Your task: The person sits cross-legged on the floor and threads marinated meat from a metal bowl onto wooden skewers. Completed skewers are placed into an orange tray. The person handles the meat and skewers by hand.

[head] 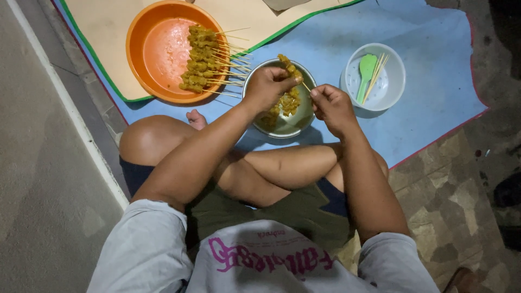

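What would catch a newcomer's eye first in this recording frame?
Probably the round orange plastic basin at upper left, where finished skewers of yellow marinated meat lie in a row. At centre, the left hand and right hand work a thin wooden skewer with meat pieces over a round metal bowl. To the right, a pale plastic bowl holds spare sticks and a green spoon.

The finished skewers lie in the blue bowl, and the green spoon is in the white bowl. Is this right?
Not quite. The head view shows the finished skewers in an orange bowl, not a blue one. The green spoon is indeed in the white bowl.
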